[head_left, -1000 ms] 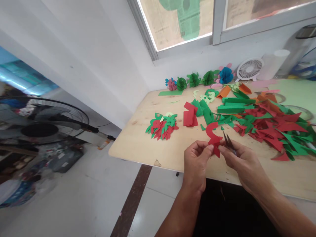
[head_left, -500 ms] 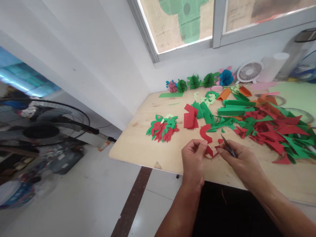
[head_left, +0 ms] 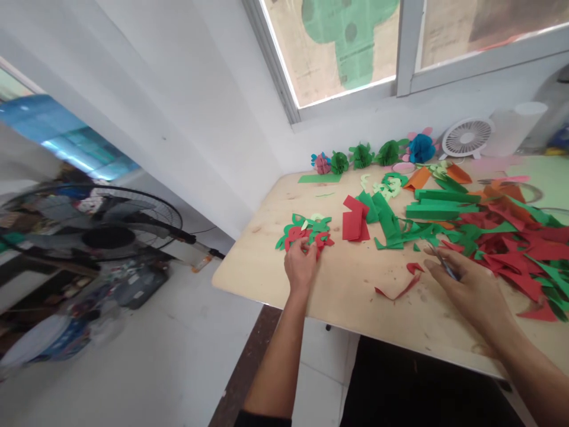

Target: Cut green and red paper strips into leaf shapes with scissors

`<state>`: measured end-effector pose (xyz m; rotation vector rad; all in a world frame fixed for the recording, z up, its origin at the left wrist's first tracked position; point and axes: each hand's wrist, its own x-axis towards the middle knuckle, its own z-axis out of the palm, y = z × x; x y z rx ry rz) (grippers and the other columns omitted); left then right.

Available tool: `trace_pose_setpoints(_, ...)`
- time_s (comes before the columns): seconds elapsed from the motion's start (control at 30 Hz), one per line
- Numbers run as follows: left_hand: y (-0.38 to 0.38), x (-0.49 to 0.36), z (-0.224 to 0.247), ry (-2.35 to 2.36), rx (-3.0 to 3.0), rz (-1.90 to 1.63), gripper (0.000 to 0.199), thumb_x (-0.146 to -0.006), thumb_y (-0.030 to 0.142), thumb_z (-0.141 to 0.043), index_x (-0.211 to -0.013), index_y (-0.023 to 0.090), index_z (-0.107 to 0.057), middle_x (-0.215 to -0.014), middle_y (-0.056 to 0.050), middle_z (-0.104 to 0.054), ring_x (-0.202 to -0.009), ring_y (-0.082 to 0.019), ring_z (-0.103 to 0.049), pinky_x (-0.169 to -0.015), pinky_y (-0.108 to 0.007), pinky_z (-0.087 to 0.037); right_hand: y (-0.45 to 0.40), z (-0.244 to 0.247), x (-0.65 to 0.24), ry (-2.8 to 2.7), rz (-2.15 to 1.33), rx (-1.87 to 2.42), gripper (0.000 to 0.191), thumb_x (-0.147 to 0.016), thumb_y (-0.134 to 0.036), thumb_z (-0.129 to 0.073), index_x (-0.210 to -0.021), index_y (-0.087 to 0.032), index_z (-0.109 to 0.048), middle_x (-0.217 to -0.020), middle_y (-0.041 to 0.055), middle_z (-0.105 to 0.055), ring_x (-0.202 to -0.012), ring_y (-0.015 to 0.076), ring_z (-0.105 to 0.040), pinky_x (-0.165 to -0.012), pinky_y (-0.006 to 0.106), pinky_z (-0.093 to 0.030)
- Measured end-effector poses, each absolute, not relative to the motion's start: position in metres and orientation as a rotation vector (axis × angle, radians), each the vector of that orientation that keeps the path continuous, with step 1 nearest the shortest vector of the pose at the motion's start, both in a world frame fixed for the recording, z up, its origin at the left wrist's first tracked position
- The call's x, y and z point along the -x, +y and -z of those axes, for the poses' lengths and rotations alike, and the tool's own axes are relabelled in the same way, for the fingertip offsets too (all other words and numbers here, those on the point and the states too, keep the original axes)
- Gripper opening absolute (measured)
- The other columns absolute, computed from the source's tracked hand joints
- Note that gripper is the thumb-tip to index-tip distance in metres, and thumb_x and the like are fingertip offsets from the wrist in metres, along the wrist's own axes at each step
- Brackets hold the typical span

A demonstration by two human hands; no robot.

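My left hand [head_left: 301, 265] is at the pile of cut red and green paper shapes [head_left: 296, 232] on the left of the table, its fingers pinched on a red paper piece at the pile's front. In my right hand [head_left: 464, 281] are small scissors [head_left: 446, 267], held above the table near the heap of red and green scraps [head_left: 511, 237]. Between the hands lie a thin bent red paper strip [head_left: 398, 293] and a small red scrap [head_left: 414, 267]. Folded red paper [head_left: 354, 220] rests beside folded green paper [head_left: 386, 220].
Along the wall stand green paper pompoms [head_left: 361, 155], a blue one [head_left: 421, 148] and a small white fan [head_left: 467, 139]. The wooden table's [head_left: 262, 267] left edge shows. A large black floor fan [head_left: 109, 236] stands beyond it.
My left hand has moved left to the pile, and the curved red piece is gone from mid-table. My right hand has drawn right with the scissors. The view has shifted.
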<state>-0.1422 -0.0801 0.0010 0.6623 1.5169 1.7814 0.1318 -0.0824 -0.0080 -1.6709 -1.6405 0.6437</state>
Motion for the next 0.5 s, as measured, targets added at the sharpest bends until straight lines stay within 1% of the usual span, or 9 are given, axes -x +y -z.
trace_pose_setpoints(0.07, -0.095, 0.133, 0.003, 2.01, -1.159, -1.534, 0.02, -0.067, 0.014, -0.063, -0.083, 0.027, -0.065, -0.094, -0.005, -0.065, -0.095, -0.024, -0.055, -0.077, -0.035, -0.044, -0.085, 0.006, -0.132, -1.582, -0.615, 1.674, 0.038, -0.076, -0.047, -0.054, -0.097, -0.02, -0.071, -0.092, 0.007, -0.073, -0.086, 0.0287, -0.067, -0.069, 0.035, -0.05)
trace_pose_setpoints(0.1, -0.106, 0.125, 0.006, 2.095, -1.363, -1.335, 0.024, -0.071, 0.018, -0.061, -0.093, 0.027, -0.064, -0.099, -0.007, -0.064, -0.098, -0.026, -0.055, -0.082, -0.038, -0.044, -0.086, 0.006, -0.132, -1.554, -0.595, 1.68, 0.039, -0.075, -0.048, -0.054, -0.097, -0.021, -0.072, -0.095, 0.0069, -0.073, -0.087, 0.0291, -0.067, -0.069, 0.036, -0.05)
trace_pose_setpoints(0.17, -0.126, 0.104, 0.013, 1.97, -1.677, -0.983, 0.033, -0.074, 0.024, -0.058, -0.107, 0.025, -0.06, -0.104, -0.006, -0.063, -0.099, -0.025, -0.057, -0.084, -0.04, -0.046, -0.086, 0.005, -0.132, -1.521, -0.563, 1.691, 0.04, -0.075, -0.048, -0.054, -0.098, -0.02, -0.072, -0.097, 0.0072, -0.073, -0.088, 0.0298, -0.067, -0.069, 0.036, -0.051)
trace_pose_setpoints(0.23, -0.14, 0.082, 0.022, 1.854, -1.869, -0.782, 0.043, -0.072, 0.025, -0.061, -0.115, 0.026, -0.057, -0.107, -0.005, -0.062, -0.099, -0.025, -0.057, -0.086, -0.04, -0.046, -0.086, 0.005, -0.133, -1.503, -0.552, 1.691, 0.041, -0.075, -0.049, -0.054, -0.097, -0.02, -0.072, -0.095, 0.0077, -0.074, -0.086, 0.0301, -0.067, -0.068, 0.037, -0.051)
trace_pose_setpoints(0.27, -0.143, 0.071, 0.025, 1.848, -1.95, -0.723, 0.044, -0.071, 0.024, -0.061, -0.115, 0.026, -0.057, -0.106, -0.005, -0.062, -0.097, -0.025, -0.057, -0.086, -0.041, -0.046, -0.085, 0.006, -0.133, -1.497, -0.557, 1.685, 0.041, -0.075, -0.048, -0.053, -0.096, -0.019, -0.072, -0.093, 0.0079, -0.074, -0.085, 0.03, -0.068, -0.068, 0.037, -0.051)
trace_pose_setpoints(0.33, -0.137, 0.051, 0.032, 1.816, -2.088, -0.592, 0.036, -0.074, 0.022, -0.056, -0.11, 0.024, -0.06, -0.099, -0.007, -0.063, -0.089, -0.025, -0.058, -0.08, -0.04, -0.046, -0.085, 0.008, -0.133, -1.485, -0.572, 1.673, 0.04, -0.075, -0.048, -0.053, -0.095, -0.019, -0.072, -0.09, 0.0079, -0.074, -0.081, 0.0293, -0.068, -0.068, 0.037, -0.052)
trace_pose_setpoints(0.4, -0.12, 0.033, 0.038, 1.86, -2.123, -0.498, 0.023, -0.078, 0.018, -0.05, -0.095, 0.022, -0.064, -0.091, -0.007, -0.063, -0.082, -0.022, -0.059, -0.073, -0.036, -0.047, -0.084, 0.012, -0.133, -1.47, -0.562, 1.661, 0.039, -0.076, -0.048, -0.053, -0.094, -0.019, -0.071, -0.088, 0.0076, -0.074, -0.08, 0.0288, -0.068, -0.068, 0.037, -0.052)
trace_pose_setpoints(0.43, -0.11, 0.023, 0.04, 1.886, -2.121, -0.471, 0.02, -0.079, 0.018, -0.048, -0.09, 0.021, -0.064, -0.09, -0.007, -0.064, -0.079, -0.022, -0.06, -0.07, -0.035, -0.047, -0.084, 0.013, -0.133, -1.465, -0.547, 1.652, 0.039, -0.076, -0.047, -0.052, -0.095, -0.019, -0.071, -0.089, 0.0075, -0.074, -0.08, 0.0287, -0.068, -0.069, 0.037, -0.052)
trace_pose_setpoints(0.5, -0.09, 0.004, 0.041, 1.853, -2.134, -0.5, 0.019, -0.08, 0.017, -0.047, -0.089, 0.02, -0.064, -0.09, -0.008, -0.064, -0.078, -0.022, -0.061, -0.066, -0.034, -0.047, -0.083, 0.017, -0.134, -1.451, -0.508, 1.625, 0.038, -0.078, -0.047, -0.052, -0.096, -0.019, -0.07, -0.093, 0.0074, -0.074, -0.085, 0.0287, -0.068, -0.071, 0.037, -0.052)
